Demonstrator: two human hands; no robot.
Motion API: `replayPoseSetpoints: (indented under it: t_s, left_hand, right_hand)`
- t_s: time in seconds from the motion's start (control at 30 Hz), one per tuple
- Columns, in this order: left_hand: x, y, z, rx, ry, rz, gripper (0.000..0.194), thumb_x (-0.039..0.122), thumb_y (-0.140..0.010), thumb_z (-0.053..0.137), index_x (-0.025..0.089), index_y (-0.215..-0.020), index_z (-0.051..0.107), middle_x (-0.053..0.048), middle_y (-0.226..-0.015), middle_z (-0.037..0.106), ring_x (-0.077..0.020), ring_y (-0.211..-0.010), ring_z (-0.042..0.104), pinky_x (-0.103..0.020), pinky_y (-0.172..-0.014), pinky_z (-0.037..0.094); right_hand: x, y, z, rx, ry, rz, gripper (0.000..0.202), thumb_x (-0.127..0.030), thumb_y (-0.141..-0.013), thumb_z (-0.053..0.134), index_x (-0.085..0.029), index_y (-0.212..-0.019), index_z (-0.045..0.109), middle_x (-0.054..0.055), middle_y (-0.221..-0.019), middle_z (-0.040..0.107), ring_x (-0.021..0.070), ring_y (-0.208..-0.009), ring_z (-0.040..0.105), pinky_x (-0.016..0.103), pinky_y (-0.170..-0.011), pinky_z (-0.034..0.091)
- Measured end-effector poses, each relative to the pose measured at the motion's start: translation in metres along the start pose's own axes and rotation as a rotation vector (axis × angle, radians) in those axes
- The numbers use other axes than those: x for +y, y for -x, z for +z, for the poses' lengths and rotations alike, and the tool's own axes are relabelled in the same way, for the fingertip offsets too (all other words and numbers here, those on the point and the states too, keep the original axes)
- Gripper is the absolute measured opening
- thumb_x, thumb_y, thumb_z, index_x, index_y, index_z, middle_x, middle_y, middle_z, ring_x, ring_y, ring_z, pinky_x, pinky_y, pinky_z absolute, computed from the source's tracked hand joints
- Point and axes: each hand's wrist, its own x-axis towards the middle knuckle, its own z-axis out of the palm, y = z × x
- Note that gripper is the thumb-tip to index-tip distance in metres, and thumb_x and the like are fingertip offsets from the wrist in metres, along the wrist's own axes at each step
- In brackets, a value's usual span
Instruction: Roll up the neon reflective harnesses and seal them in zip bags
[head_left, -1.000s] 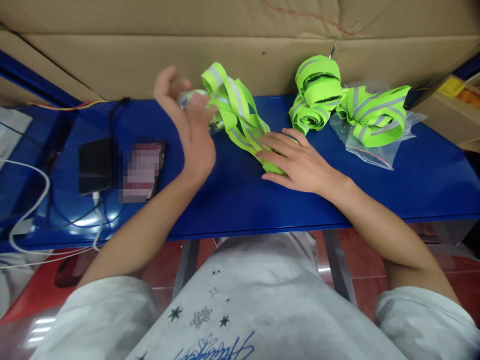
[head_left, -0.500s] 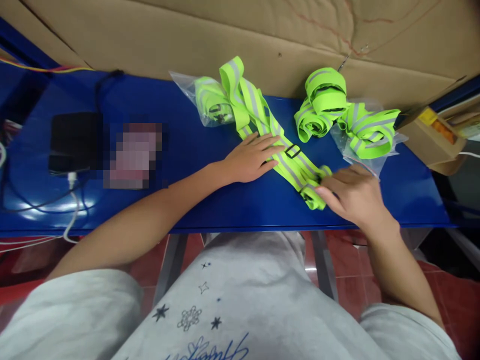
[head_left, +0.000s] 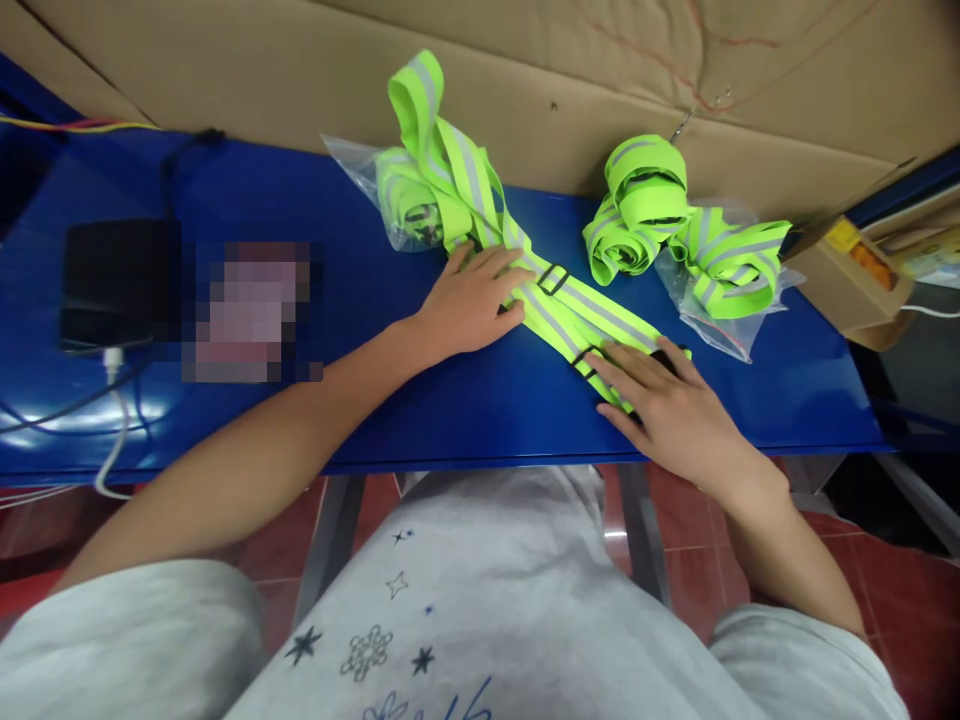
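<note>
A neon-green reflective strap [head_left: 559, 305] with grey stripes and black buckles lies flat across the blue table [head_left: 465, 400], running from the back left toward the front right. My left hand [head_left: 469, 295] presses flat on its upper part, fingers spread. My right hand [head_left: 667, 405] lies flat on its lower end near a black buckle. The strap's far end loops up against the cardboard wall and out of a clear plastic bag [head_left: 382, 195].
Two rolled green straps [head_left: 637, 215] and another bagged strap [head_left: 731, 265] sit at the back right. A black power bank [head_left: 120, 280] with a white cable and a phone [head_left: 251, 310] lie at the left. A cardboard box [head_left: 847, 275] stands at the right edge.
The strap has been laid out flatter along the table. My right hand slid to its lower end and now presses flat; my left hand stayed pressing on the upper part.
</note>
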Motion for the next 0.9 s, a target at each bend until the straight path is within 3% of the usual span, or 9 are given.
replayPoseSetpoints:
  t_s: [0.13, 0.2, 0.33, 0.4, 0.47, 0.57, 0.63, 0.73, 0.9]
  left_hand:
    - [0.0, 0.0, 0.005, 0.024, -0.002, -0.01, 0.048, 0.028, -0.103, 0.04, 0.02, -0.145, 0.063, -0.015, -0.162, 0.05, -0.0363, -0.153, 0.045, -0.068, -0.131, 0.02]
    - [0.0, 0.0, 0.008, 0.036, 0.013, -0.003, 0.047, 0.028, -0.103, 0.042, 0.022, -0.145, 0.063, -0.014, -0.161, 0.052, -0.0367, -0.152, 0.046, -0.069, -0.13, 0.021]
    - [0.006, 0.003, 0.004, 0.12, -0.01, -0.004, 0.043, 0.025, -0.101, 0.044, 0.027, -0.139, 0.065, -0.011, -0.161, 0.052, -0.0373, -0.153, 0.044, -0.071, -0.127, 0.022]
    - [0.016, 0.007, -0.002, 0.184, -0.029, 0.024, 0.04, 0.022, -0.101, 0.044, 0.026, -0.133, 0.067, -0.012, -0.153, 0.059, -0.0365, -0.146, 0.051, -0.067, -0.122, 0.03]
    - [0.032, 0.015, -0.007, 0.174, 0.012, 0.11, 0.032, 0.025, -0.103, 0.044, 0.023, -0.123, 0.07, -0.012, -0.133, 0.07, -0.0324, -0.129, 0.062, -0.057, -0.111, 0.042]
    - [0.058, 0.028, -0.009, 0.046, 0.133, 0.251, 0.031, 0.044, -0.103, 0.053, 0.02, -0.112, 0.07, -0.009, -0.113, 0.074, -0.0268, -0.109, 0.067, -0.045, -0.098, 0.048]
    - [0.069, 0.034, -0.007, -0.02, 0.132, 0.322, 0.035, 0.051, -0.1, 0.059, 0.018, -0.11, 0.069, -0.009, -0.114, 0.072, -0.0265, -0.108, 0.066, -0.042, -0.095, 0.048]
    - [0.074, 0.038, -0.007, -0.011, 0.08, 0.366, 0.034, 0.047, -0.103, 0.057, 0.016, -0.114, 0.068, -0.013, -0.122, 0.069, -0.028, -0.113, 0.064, -0.043, -0.097, 0.047]
    - [0.096, 0.056, -0.022, -0.002, -0.18, 0.28, 0.029, 0.034, -0.106, 0.05, 0.014, -0.108, 0.071, -0.016, -0.116, 0.07, -0.0329, -0.109, 0.064, -0.053, -0.097, 0.049]
  right_hand:
    - [0.012, 0.05, 0.019, 0.019, -0.126, 0.193, 0.057, -0.033, -0.11, 0.046, -0.031, -0.166, 0.037, 0.008, -0.176, 0.025, 0.03, -0.163, 0.029, 0.06, -0.13, 0.03]
    - [0.013, 0.073, 0.032, 0.059, -0.215, 0.276, 0.06, -0.033, -0.111, 0.045, -0.033, -0.169, 0.029, 0.009, -0.177, 0.023, 0.031, -0.164, 0.027, 0.064, -0.129, 0.031]
    - [-0.001, 0.095, 0.047, 0.314, -0.386, 0.335, 0.048, -0.028, -0.106, 0.054, -0.034, -0.154, 0.055, 0.008, -0.154, 0.06, 0.0321, -0.145, 0.056, 0.064, -0.122, 0.041]
    - [-0.015, 0.089, 0.045, 0.423, -0.47, 0.329, 0.04, -0.024, -0.105, 0.055, -0.033, -0.143, 0.066, 0.007, -0.135, 0.073, 0.0302, -0.13, 0.068, 0.058, -0.113, 0.052]
    - [-0.031, 0.075, 0.038, 0.383, -0.525, 0.229, 0.042, -0.021, -0.105, 0.054, -0.029, -0.145, 0.064, 0.008, -0.135, 0.074, 0.0283, -0.128, 0.069, 0.055, -0.112, 0.055]
    - [-0.049, 0.052, 0.026, 0.237, -0.544, -0.089, 0.044, -0.018, -0.104, 0.055, -0.024, -0.148, 0.06, 0.008, -0.147, 0.066, 0.0244, -0.138, 0.063, 0.05, -0.118, 0.052]
    - [-0.051, 0.041, 0.02, 0.282, -0.545, -0.19, 0.042, -0.015, -0.102, 0.059, -0.025, -0.143, 0.063, 0.007, -0.144, 0.068, 0.0223, -0.135, 0.065, 0.046, -0.116, 0.054]
    - [-0.043, 0.031, 0.019, 0.384, -0.481, -0.04, 0.044, -0.02, -0.1, 0.066, -0.026, -0.143, 0.062, 0.009, -0.137, 0.071, 0.0248, -0.131, 0.066, 0.049, -0.114, 0.053]
    - [-0.032, 0.023, 0.03, 0.148, -0.428, 0.018, 0.073, -0.048, -0.103, 0.062, -0.021, -0.165, 0.035, 0.017, -0.161, 0.05, 0.0346, -0.15, 0.048, 0.06, -0.12, 0.044]
